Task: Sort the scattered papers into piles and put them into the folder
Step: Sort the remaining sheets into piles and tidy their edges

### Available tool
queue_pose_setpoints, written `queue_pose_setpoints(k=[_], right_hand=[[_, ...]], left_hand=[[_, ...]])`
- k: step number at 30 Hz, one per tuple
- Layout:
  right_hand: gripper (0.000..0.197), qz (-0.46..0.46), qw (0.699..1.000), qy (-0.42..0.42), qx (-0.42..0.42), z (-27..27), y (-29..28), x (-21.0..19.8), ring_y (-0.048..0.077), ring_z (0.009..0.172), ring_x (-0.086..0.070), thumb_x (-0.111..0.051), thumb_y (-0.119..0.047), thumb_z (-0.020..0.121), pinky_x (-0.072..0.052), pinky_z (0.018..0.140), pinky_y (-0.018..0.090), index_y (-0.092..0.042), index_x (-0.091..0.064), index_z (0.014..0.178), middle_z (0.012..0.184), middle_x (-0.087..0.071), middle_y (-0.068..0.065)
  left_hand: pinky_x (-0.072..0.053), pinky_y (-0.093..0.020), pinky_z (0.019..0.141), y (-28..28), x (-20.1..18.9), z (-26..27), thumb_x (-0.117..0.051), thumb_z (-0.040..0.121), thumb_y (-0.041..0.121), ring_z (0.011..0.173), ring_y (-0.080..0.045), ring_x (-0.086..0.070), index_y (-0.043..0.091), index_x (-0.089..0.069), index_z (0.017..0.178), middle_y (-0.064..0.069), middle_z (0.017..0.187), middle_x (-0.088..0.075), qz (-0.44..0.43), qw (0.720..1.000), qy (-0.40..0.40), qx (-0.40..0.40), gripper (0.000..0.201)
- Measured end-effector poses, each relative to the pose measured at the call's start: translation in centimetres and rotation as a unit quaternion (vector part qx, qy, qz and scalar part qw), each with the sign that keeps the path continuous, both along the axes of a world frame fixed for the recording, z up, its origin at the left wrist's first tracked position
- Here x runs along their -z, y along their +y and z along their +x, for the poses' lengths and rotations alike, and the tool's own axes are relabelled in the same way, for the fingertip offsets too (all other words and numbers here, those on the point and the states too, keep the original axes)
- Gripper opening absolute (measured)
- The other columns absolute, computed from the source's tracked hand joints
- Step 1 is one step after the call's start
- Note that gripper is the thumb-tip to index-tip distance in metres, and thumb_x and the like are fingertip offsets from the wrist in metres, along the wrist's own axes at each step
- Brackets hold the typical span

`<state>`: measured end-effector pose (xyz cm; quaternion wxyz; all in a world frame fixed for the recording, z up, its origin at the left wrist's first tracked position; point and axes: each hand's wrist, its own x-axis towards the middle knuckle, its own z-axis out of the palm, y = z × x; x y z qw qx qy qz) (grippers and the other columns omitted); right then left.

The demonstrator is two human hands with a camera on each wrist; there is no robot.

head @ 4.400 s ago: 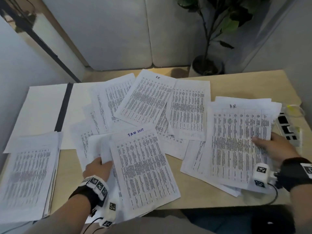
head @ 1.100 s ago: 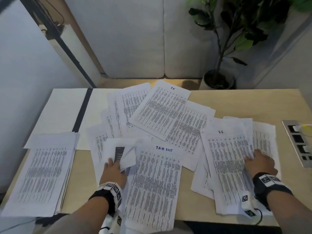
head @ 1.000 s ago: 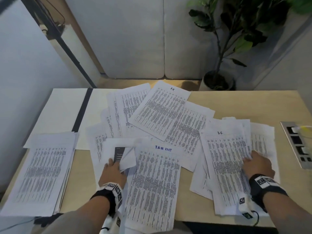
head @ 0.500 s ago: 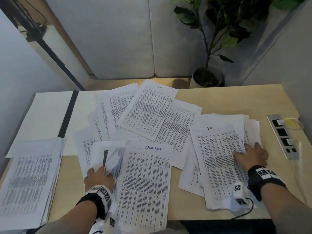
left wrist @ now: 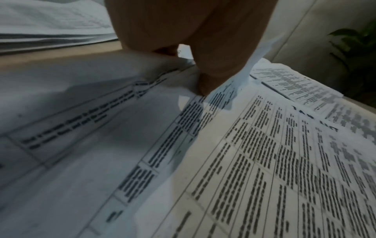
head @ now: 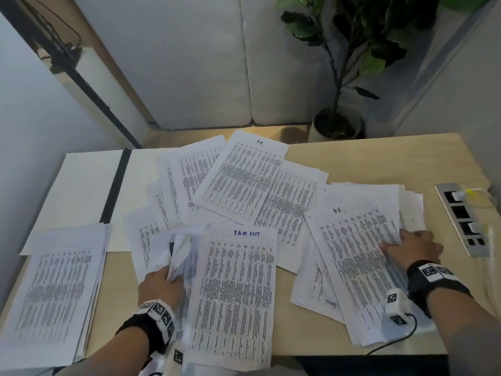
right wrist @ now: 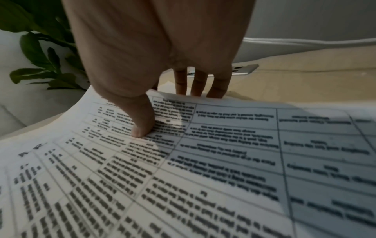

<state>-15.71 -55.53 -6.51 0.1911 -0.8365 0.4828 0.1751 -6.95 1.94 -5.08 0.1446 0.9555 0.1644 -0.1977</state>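
Printed sheets lie scattered over the wooden table (head: 366,164). My left hand (head: 173,276) pinches the near edge of a curled white sheet (head: 180,248), lifted beside the "TASK LIST" sheet (head: 235,294). In the left wrist view my left hand (left wrist: 195,67) has its thumb (left wrist: 207,83) down on the papers, and the raised sheet (left wrist: 260,53) stands behind it. My right hand (head: 390,244) grips the right edge of the top sheet (head: 352,253) of the right stack. There the thumb (right wrist: 140,125) presses on top and the fingers (right wrist: 195,87) curl under the edge. The open white folder (head: 81,185) lies far left.
A squared pile of sheets (head: 54,289) sits at the near left corner. More sheets (head: 244,183) overlap at the middle back. A metal socket strip (head: 461,218) with plugged cables is set into the table's right edge. A potted plant (head: 336,126) stands behind the table.
My left hand has drawn the folded sheet nearer and curled it more upright. My right hand has slid to the right edge of the stack's top sheet and taken hold of it.
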Motion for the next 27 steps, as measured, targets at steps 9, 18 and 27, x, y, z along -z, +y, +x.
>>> queue_pose_setpoints(k=[9,18,27], right_hand=[[0.078,0.012,0.999,-0.043,0.029,0.3,-1.7,-0.1,0.049,0.126,-0.049,-0.091,-0.034,0.078,-0.044,0.110,0.050,-0.015,-0.052,0.143,0.145,-0.037,0.025],[0.086,-0.013,1.000,0.022,0.016,1.8,-1.7,0.1,0.046,0.134,-0.044,-0.086,-0.041,0.082,-0.038,0.109,0.048,-0.007,-0.044,0.149,0.146,-0.049,0.027],[0.068,-0.033,0.999,0.032,0.010,0.8,-0.3,-0.6,0.044,0.134,-0.035,-0.073,-0.047,0.092,-0.035,0.113,0.056,-0.026,-0.050,0.152,0.149,-0.035,0.018]], left_hand=[[-0.044,-0.038,0.085,1.5,-2.4,-0.7,-0.051,0.104,0.024,0.094,-0.026,-0.054,0.013,-0.050,0.114,-0.006,0.110,-0.049,-0.154,0.982,-0.109,0.006,0.015],[-0.053,-0.044,0.091,2.1,-1.3,0.8,-0.068,0.094,0.023,0.100,-0.032,-0.064,0.014,-0.054,0.127,-0.006,0.117,-0.065,-0.142,0.985,0.006,-0.096,0.037],[-0.052,-0.049,0.097,0.7,-0.1,1.9,-0.067,0.085,0.022,0.112,-0.043,-0.058,0.007,-0.064,0.115,-0.015,0.127,-0.058,0.037,0.999,0.019,0.014,0.034]])
